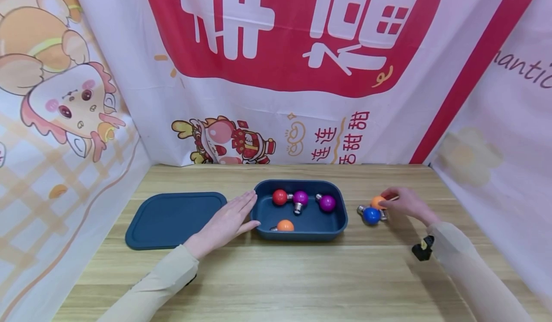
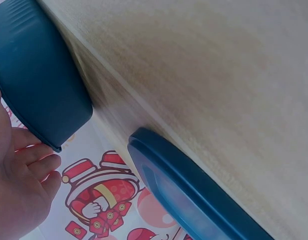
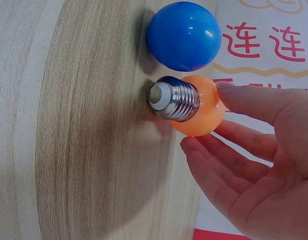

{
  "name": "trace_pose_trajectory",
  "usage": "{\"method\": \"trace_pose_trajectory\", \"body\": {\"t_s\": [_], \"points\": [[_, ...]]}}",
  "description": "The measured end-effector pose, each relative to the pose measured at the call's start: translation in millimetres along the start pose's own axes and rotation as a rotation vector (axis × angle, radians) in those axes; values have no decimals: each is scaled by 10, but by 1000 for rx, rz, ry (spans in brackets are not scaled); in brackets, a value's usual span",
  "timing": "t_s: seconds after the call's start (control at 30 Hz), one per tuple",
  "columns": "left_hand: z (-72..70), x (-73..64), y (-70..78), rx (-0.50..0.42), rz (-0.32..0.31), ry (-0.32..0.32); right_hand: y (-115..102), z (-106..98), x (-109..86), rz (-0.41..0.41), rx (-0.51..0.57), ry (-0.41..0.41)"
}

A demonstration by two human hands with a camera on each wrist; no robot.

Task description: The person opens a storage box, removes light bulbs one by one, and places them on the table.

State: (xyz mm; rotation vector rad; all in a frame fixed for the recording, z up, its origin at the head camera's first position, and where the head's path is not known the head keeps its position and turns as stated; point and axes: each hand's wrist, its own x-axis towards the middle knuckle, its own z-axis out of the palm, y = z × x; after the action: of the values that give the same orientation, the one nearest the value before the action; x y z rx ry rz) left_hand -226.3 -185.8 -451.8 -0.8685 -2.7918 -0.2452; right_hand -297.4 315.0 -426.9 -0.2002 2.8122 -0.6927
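Note:
My right hand pinches an orange light bulb by its globe, thumb on one side and fingers on the other. Its silver screw base points toward the wrist camera. Right beside it on the table lies a blue light bulb. The left hand has its fingers straight, with the fingertips at the left rim of a dark blue box. Inside the box lie a red bulb, two purple bulbs and another orange bulb.
A dark blue lid lies flat on the wooden table, left of the box and partly behind the left hand. Printed cloth hangs along the table's back edge and both sides. A small black object sits at the right cuff.

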Motion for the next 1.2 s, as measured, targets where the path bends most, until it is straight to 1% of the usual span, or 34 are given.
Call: {"method": "trace_pose_trajectory", "body": {"t_s": [0.4, 0.7, 1.0, 1.2], "points": [[-4, -1, -10, -10, -4, -10, 10, -57, -3, -8, 25, -12], [-1, -3, -15, -8, -2, -9, 12, -95, -6, -17, 15, -3], [-5, -6, -11, -9, 0, -10, 39, -116, -12, -8, 9, 5], [-9, -7, -3, -15, -4, -9, 45, -120, -25, -31, -6, 11]]}}
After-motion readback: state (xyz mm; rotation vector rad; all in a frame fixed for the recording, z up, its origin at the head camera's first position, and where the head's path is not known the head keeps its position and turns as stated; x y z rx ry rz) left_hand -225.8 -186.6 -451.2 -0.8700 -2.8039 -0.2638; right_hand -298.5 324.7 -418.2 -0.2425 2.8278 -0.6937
